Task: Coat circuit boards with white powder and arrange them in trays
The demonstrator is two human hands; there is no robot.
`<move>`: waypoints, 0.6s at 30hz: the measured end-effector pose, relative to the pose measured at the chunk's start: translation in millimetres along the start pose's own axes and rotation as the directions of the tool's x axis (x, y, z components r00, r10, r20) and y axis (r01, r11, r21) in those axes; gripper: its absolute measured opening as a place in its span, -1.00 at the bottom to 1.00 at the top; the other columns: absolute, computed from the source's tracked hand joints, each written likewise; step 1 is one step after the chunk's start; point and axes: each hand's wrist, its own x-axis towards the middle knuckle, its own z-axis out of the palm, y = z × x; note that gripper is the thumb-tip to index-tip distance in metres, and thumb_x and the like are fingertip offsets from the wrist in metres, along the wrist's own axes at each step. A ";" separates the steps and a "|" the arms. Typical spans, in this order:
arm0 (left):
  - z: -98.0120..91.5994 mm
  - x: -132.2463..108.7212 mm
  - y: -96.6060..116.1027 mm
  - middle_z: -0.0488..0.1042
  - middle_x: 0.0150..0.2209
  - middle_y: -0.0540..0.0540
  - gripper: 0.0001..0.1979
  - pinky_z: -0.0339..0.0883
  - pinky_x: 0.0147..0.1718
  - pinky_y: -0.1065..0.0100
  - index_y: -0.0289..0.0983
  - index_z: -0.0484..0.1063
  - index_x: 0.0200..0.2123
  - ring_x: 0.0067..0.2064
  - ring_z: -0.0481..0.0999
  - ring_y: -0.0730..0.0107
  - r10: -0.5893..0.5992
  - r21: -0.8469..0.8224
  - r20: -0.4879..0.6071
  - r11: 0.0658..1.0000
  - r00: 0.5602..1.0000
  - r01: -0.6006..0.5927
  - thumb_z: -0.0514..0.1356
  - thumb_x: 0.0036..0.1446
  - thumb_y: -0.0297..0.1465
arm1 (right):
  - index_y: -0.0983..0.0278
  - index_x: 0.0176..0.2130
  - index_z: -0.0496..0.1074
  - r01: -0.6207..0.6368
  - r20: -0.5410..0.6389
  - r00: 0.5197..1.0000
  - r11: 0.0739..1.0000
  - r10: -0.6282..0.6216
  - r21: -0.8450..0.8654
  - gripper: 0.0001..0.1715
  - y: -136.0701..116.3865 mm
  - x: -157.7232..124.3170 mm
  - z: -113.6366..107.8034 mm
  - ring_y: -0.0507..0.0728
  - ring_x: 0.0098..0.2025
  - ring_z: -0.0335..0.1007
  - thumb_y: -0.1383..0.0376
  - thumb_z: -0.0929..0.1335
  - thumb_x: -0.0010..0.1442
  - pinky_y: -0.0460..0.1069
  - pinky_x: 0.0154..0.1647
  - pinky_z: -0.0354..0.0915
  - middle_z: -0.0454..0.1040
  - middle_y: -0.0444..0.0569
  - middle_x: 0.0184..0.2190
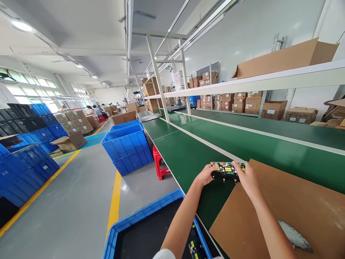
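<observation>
A circuit board [228, 168] packed with small yellow, red and green parts is held level above the green bench, with a black piece along its near side. My left hand [206, 175] grips its left end, thumb on top. At the other end, my right hand [244, 175] is closed on it, with the thumb over the top. Below my left forearm, a blue crate [145, 208] with a dark lining holds more circuit boards [193, 248] at its right side, partly hidden by the arm.
A brown board [242, 219] lies on the green bench [183, 151], with a greyish oval patch [293, 235] on it. Stacked blue bins [126, 144] and a red stool [159, 163] stand left of the bench. A white shelf [264, 82] carrying a long carton [275, 59] runs above.
</observation>
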 end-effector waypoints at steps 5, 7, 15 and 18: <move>-1.3 -0.4 0.7 0.54 -0.22 -0.27 -0.44 0.38 -0.21 0.31 -0.42 0.46 -0.16 -0.25 0.54 0.23 -0.002 -0.029 0.027 1.000 1.000 0.003 0.42 -0.20 -0.21 | 0.22 -0.44 0.18 0.023 -0.004 1.000 1.000 -0.023 0.011 -0.46 -13.6 -2.0 -5.8 0.27 -0.34 0.37 -0.19 0.13 0.06 0.01 -0.45 0.16 0.42 0.07 -0.46; -1.4 -1.0 1.5 0.53 -0.20 -0.29 -0.44 0.37 -0.19 0.30 -0.42 0.45 -0.15 -0.22 0.54 0.20 -0.002 -0.041 0.036 0.999 0.999 0.003 0.41 -0.19 -0.20 | 0.22 -0.45 0.19 0.013 0.015 1.000 1.000 -0.014 0.017 -0.48 -18.3 -2.6 -7.7 0.27 -0.36 0.37 -0.17 0.13 0.07 0.01 -0.46 0.16 0.42 0.07 -0.48; 1.0 -3.0 0.9 0.53 -0.24 -0.29 -0.47 0.35 -0.13 0.27 -0.44 0.45 -0.18 -0.21 0.53 0.18 -0.012 -0.095 0.017 0.995 1.000 0.013 0.40 -0.16 -0.20 | 0.26 -0.39 0.33 -0.067 0.087 0.995 0.989 0.056 0.130 -0.44 -16.4 -0.7 -8.4 0.27 -0.33 0.40 -0.15 0.15 0.10 0.01 -0.45 0.25 0.45 0.07 -0.46; 1.1 -3.5 -0.8 0.54 -0.27 -0.23 -0.54 0.37 -0.16 0.26 -0.39 0.46 -0.23 -0.23 0.52 0.21 -0.018 -0.127 -0.026 0.992 1.000 0.015 0.37 -0.12 -0.18 | 0.30 -0.26 0.40 -0.198 0.240 0.964 0.910 0.115 0.364 -0.34 -8.2 1.2 0.0 0.27 -0.29 0.45 -0.20 0.17 0.11 0.01 -0.39 0.34 0.50 0.08 -0.38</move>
